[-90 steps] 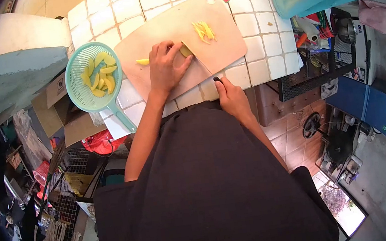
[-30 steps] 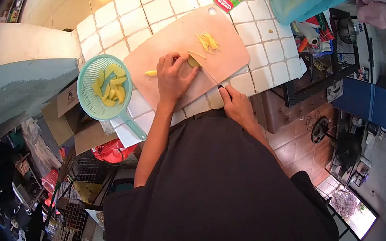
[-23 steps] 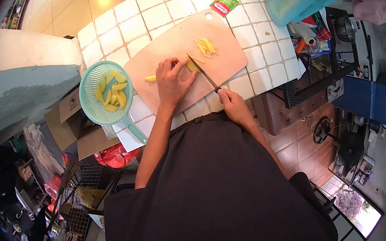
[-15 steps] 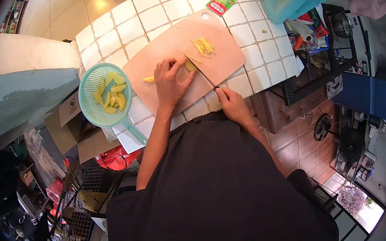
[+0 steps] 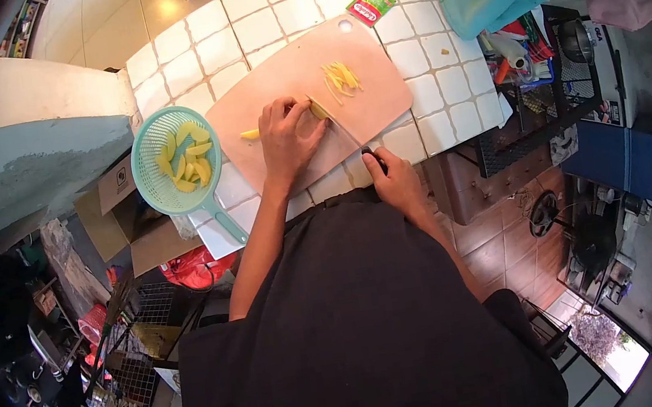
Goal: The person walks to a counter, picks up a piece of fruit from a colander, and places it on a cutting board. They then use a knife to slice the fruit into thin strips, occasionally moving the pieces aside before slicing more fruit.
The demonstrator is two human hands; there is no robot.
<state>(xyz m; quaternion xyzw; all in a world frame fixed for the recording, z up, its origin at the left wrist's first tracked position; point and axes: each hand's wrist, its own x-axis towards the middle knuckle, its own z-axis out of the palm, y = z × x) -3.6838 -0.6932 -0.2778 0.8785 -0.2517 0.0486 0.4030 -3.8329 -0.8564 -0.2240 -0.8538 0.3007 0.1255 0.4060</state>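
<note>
My left hand (image 5: 285, 139) presses flat on the yellow piece (image 5: 319, 110) mid cutting board (image 5: 302, 83), while at its 4 o'clock my right hand (image 5: 393, 178) is closed around the knife (image 5: 345, 129).

Slicing a yellow piece on the board

My left hand (image 5: 285, 138) presses flat on the yellow piece (image 5: 319, 110) on the pinkish cutting board (image 5: 378, 98), fingertips right beside the knife (image 5: 342, 129). My right hand (image 5: 393, 178) grips the knife's dark handle at the counter edge, blade angled up toward the piece. Thin yellow strips (image 5: 341, 78) lie farther up the board, one stray wedge (image 5: 250, 134) left of my hand. A teal strainer (image 5: 148, 177) with more wedges sits off the board's left side on the tiled counter (image 5: 266, 1).
</note>
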